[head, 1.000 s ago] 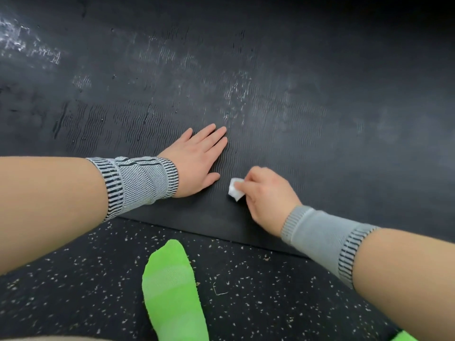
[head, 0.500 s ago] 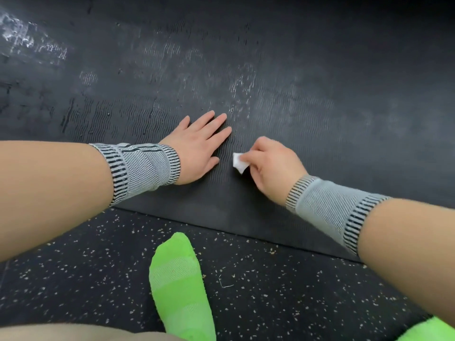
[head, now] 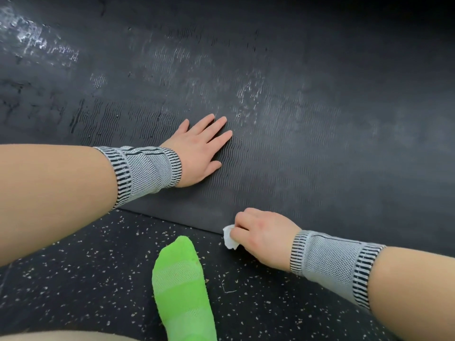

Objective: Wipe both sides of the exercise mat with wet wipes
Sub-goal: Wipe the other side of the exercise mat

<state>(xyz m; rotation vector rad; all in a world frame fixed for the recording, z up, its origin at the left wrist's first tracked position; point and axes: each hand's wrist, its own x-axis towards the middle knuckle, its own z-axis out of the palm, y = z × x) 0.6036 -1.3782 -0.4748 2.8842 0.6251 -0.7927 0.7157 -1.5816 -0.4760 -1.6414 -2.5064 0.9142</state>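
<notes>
Dark ribbed exercise mat [head: 283, 156] shows pale wet streaks.

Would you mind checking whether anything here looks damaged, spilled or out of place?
Nothing looks damaged or spilled. The exercise mat lies flat, with shiny wet streaks from wiping. The left hand presses on it, and the right hand grips the wet wipe at the mat's near edge.

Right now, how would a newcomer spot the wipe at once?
Find the dark ribbed exercise mat and follow its near edge toward the right hand. The wet wipe is the small crumpled wad pinched there, the only white thing against mat and speckled floor.
</notes>
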